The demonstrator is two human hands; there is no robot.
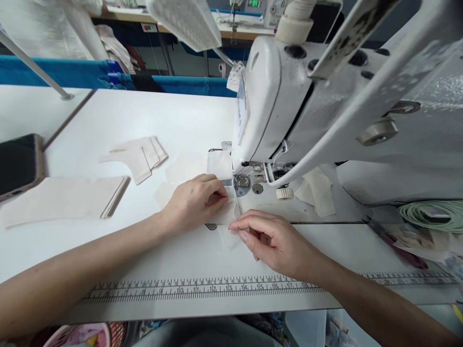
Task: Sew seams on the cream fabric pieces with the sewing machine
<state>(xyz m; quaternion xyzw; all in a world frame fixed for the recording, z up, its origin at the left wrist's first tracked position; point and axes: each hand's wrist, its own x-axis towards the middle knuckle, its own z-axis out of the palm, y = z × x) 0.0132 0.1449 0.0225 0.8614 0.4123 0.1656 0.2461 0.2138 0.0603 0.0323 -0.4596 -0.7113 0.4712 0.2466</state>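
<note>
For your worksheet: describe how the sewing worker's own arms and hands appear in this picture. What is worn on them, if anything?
Both forearms are bare as far as the frame shows; no sleeves or cuffs come into view. The left hand and right hand wear no gloves, and no rings, watch or bracelets are visible. The fingernails on the right hand's fingers look short and unpainted.

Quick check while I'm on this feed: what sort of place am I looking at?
Most likely a garment sewing workshop. An industrial sewing machine stands on a white table with a measuring scale along its front edge, stacks of cut fabric pieces lie on it, and another sewing station shows behind.
</note>
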